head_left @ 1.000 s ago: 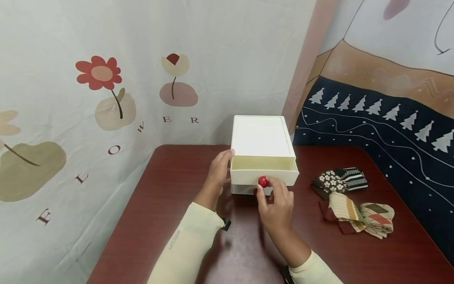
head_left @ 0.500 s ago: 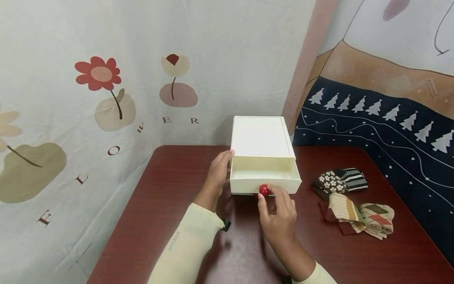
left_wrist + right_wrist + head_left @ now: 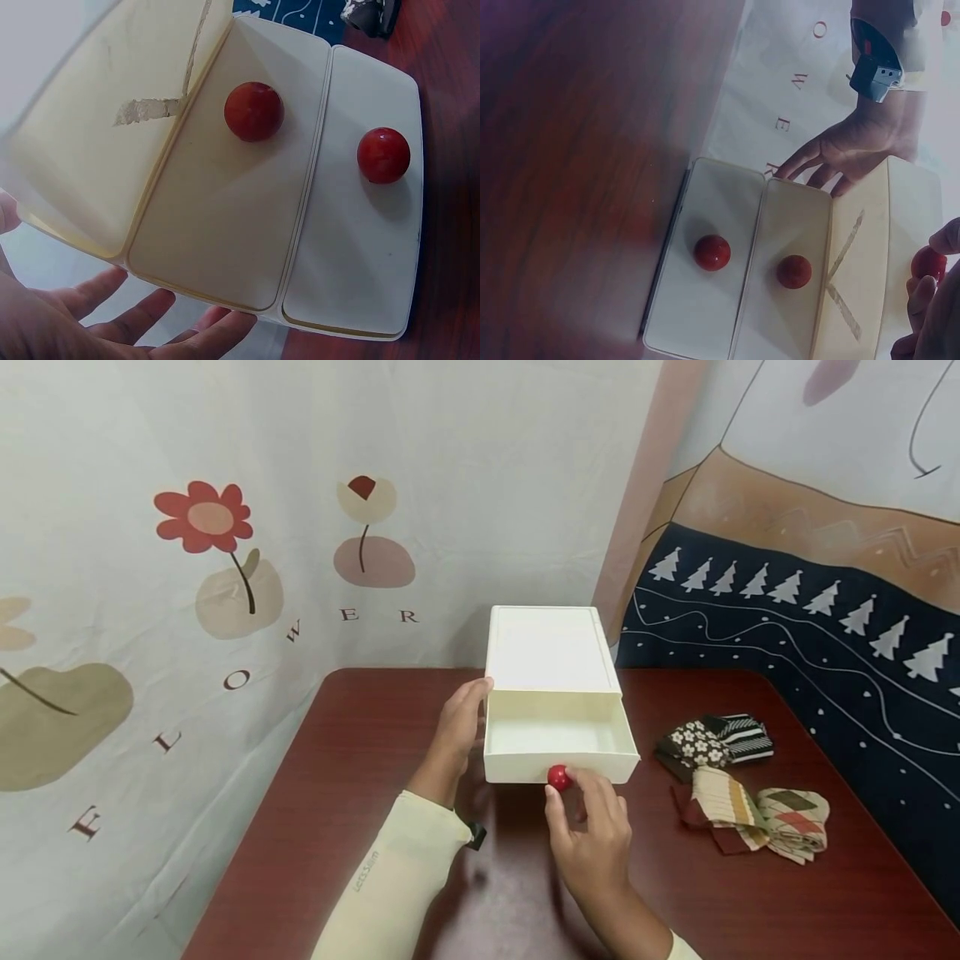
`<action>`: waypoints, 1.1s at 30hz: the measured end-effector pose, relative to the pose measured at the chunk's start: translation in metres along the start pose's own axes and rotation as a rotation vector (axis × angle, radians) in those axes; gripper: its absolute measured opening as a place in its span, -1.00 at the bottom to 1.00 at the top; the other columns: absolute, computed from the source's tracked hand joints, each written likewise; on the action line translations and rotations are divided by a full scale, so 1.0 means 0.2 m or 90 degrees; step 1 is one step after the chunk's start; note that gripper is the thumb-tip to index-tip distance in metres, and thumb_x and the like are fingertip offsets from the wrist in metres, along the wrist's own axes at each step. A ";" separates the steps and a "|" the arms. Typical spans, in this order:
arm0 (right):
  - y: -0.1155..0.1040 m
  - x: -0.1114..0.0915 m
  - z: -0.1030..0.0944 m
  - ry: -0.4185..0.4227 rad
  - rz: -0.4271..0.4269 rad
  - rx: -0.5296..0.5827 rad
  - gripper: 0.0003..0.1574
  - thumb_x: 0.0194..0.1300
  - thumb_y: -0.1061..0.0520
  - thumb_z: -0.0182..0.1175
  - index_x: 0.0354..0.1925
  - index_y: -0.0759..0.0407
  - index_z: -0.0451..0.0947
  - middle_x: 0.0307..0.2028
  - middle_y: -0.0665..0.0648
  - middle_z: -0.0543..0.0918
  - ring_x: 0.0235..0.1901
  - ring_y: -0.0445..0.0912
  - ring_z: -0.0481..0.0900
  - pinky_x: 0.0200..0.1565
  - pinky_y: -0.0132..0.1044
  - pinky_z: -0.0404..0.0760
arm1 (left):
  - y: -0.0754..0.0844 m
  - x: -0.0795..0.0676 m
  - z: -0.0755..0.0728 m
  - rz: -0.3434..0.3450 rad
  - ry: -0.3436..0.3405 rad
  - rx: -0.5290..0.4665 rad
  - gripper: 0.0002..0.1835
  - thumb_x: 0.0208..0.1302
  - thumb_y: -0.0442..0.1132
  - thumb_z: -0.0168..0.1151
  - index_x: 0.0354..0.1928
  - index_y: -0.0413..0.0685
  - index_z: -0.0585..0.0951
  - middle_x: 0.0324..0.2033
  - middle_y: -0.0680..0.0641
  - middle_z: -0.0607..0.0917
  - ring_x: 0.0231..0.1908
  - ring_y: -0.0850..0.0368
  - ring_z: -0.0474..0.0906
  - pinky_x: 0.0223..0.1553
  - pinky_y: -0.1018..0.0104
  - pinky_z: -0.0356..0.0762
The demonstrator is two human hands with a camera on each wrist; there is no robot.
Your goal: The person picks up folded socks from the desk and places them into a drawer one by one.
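White box [image 3: 553,647] at twelve o'clock on tabletop [image 3: 360,735]; top drawer [image 3: 517,767] out toward six. Left hand [image 3: 459,727] at nine o'clock, fingers spread against box. Right hand [image 3: 596,835], five o'clock, pinching red knob [image 3: 558,777]. Folded cloths [image 3: 727,795] at four.

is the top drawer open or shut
Open: the top drawer juts out from the white box, its inside showing.

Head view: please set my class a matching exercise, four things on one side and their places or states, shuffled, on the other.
Things
1. Left hand
2. Right hand
3. Top drawer
4. Cloths

Places or states
A. pinching a red knob
B. on the table
C. at the side of the cabinet
D. pulled open

Pairs: 1-C, 2-A, 3-D, 4-B
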State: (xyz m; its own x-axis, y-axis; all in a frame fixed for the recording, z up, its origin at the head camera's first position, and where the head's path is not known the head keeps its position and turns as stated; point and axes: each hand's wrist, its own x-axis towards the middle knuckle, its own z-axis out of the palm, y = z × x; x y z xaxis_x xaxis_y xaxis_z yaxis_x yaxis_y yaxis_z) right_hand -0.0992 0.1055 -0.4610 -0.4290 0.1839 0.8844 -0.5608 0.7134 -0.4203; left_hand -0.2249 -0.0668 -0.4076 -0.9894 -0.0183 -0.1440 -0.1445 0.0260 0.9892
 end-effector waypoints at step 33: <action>0.44 0.27 -0.39 0.003 0.475 -0.095 -0.58 0.36 0.23 0.39 0.17 0.25 0.69 0.21 0.14 0.41 0.31 0.13 0.22 0.35 0.32 0.12 | 0.00 -0.01 -0.01 0.008 -0.007 0.006 -0.32 0.54 0.32 0.09 0.51 0.13 0.54 0.43 -0.24 0.58 0.40 -0.38 0.52 0.31 -0.43 0.54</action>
State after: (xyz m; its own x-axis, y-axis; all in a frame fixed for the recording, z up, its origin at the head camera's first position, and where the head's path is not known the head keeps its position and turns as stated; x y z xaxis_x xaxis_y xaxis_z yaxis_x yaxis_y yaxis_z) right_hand -0.1162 0.2311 -0.4351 -0.6532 0.6563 0.3775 -0.0214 0.4824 -0.8757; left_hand -0.2238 -0.0680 -0.4075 -0.9913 -0.0072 -0.1314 -0.1316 0.0361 0.9906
